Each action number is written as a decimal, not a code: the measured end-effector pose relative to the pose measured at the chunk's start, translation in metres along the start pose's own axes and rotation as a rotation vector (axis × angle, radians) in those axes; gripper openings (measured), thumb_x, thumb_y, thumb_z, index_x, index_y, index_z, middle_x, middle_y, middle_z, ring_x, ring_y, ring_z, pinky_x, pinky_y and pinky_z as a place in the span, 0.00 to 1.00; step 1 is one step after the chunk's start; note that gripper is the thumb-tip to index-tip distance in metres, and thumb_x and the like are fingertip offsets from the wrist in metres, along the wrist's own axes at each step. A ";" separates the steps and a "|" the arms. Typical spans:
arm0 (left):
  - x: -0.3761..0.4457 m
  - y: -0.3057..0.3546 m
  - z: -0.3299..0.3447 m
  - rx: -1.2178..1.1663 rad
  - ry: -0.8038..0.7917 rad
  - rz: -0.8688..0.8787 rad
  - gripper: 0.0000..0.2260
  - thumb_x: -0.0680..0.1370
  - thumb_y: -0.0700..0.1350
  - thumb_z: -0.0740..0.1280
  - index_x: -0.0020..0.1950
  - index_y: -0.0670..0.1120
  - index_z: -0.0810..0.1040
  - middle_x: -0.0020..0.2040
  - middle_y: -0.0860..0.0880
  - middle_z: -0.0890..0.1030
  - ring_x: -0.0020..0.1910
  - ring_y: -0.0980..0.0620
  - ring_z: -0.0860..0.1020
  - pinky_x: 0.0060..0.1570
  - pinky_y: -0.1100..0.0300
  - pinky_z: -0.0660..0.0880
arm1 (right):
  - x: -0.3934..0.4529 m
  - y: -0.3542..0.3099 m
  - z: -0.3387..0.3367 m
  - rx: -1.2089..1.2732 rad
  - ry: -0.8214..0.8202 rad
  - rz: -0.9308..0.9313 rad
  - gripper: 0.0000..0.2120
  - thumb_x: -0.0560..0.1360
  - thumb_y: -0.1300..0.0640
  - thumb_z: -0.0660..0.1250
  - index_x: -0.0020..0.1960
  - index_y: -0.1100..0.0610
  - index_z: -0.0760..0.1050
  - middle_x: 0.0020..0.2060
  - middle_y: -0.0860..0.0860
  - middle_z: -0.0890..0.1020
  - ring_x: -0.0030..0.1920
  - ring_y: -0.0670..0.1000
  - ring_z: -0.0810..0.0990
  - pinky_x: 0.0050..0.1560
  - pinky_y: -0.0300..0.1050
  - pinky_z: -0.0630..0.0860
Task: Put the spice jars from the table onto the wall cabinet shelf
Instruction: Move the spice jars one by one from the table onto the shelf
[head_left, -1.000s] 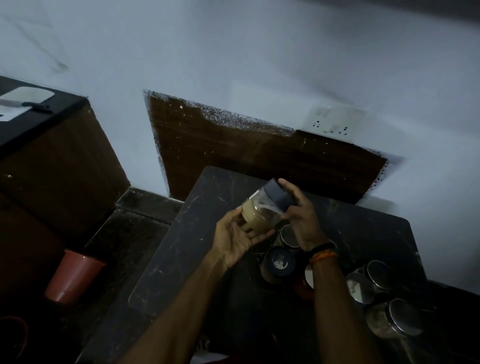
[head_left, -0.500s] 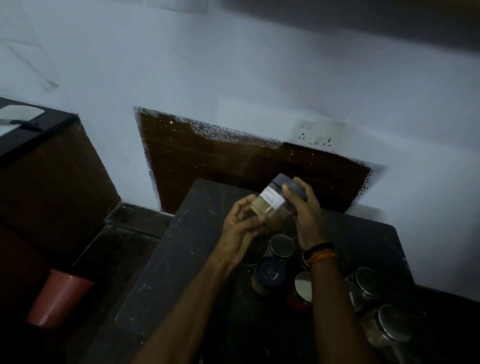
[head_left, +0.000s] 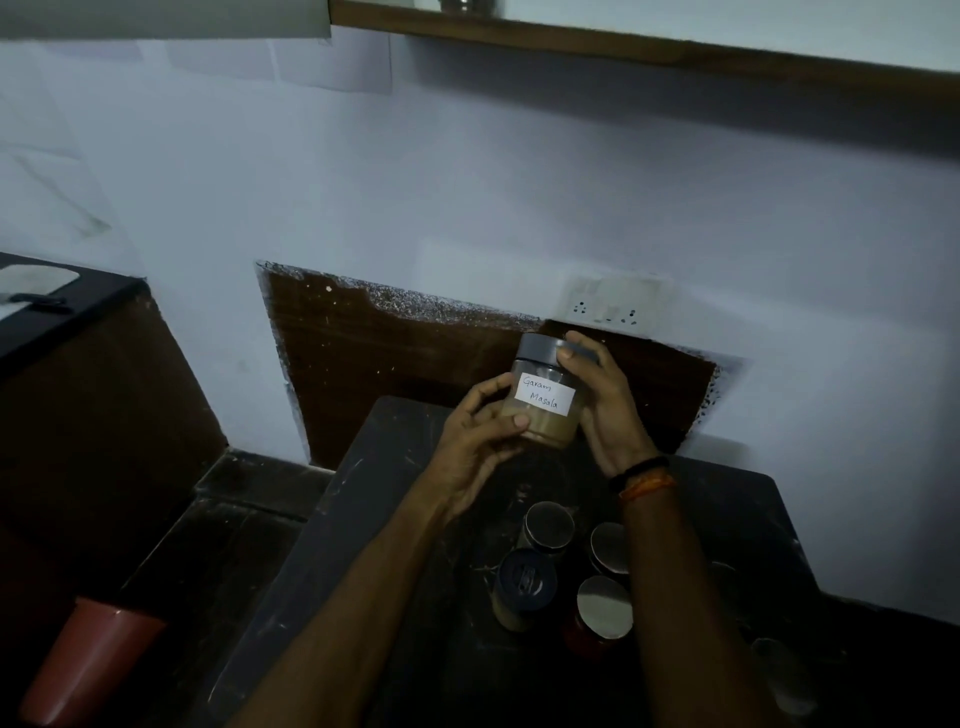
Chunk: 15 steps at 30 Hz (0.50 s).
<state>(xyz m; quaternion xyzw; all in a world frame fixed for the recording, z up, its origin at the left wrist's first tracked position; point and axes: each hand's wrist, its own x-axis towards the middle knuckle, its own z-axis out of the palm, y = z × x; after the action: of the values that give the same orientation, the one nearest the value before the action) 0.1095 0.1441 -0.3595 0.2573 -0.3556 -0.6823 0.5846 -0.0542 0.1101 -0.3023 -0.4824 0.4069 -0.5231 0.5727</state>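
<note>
Jar: the Garam Masala jar (head_left: 545, 400) is hanging upright above the bench's (head_left: 395, 499) far edge.
Hands: left hand (head_left: 480, 441) is cupping its base, right hand (head_left: 605, 400) is gripping lid and side.
Risk: the shelf (head_left: 623, 39) is sitting high overhead — a long reach could loosen the grip, dropping the jar onto the remaining jars (head_left: 566, 577).

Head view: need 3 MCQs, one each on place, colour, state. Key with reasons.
1. Where is the labelled jar?
A. On the shelf
B. Held in the air over the table
C. On the floor

2. What colour is the held jar's lid?
A. Grey
B. Red
C. Yellow

3. How is the jar held?
A. Left hand alone
B. Right hand alone
C. Both hands

Key:
1 B: the jar is clear of the table and well below the shelf.
2 A: the cap above the white label is grey.
3 C: the left hand grips the lower body, while the right hand grips the side and lid.
</note>
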 end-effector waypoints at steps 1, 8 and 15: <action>0.005 0.006 0.003 0.012 -0.015 0.018 0.29 0.71 0.34 0.73 0.71 0.43 0.72 0.62 0.41 0.81 0.65 0.38 0.77 0.63 0.39 0.75 | 0.004 -0.009 0.001 -0.042 -0.005 -0.009 0.33 0.71 0.47 0.72 0.72 0.54 0.69 0.66 0.56 0.77 0.61 0.56 0.81 0.59 0.52 0.80; 0.040 0.071 0.036 0.107 -0.100 0.108 0.29 0.72 0.33 0.72 0.72 0.42 0.70 0.62 0.39 0.80 0.63 0.39 0.78 0.61 0.44 0.76 | 0.035 -0.085 0.011 -0.199 -0.019 -0.170 0.30 0.71 0.42 0.75 0.68 0.54 0.74 0.63 0.52 0.80 0.57 0.50 0.83 0.53 0.47 0.80; 0.071 0.135 0.073 0.243 -0.174 0.219 0.26 0.74 0.37 0.74 0.70 0.49 0.73 0.63 0.41 0.81 0.63 0.42 0.80 0.57 0.49 0.79 | 0.054 -0.153 0.023 -0.209 -0.018 -0.324 0.27 0.77 0.45 0.69 0.72 0.54 0.69 0.67 0.54 0.76 0.63 0.55 0.79 0.57 0.50 0.80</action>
<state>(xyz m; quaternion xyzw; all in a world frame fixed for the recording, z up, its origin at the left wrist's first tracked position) 0.1230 0.0791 -0.2040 0.2257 -0.5105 -0.5862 0.5872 -0.0574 0.0616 -0.1455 -0.6031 0.3708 -0.5590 0.4316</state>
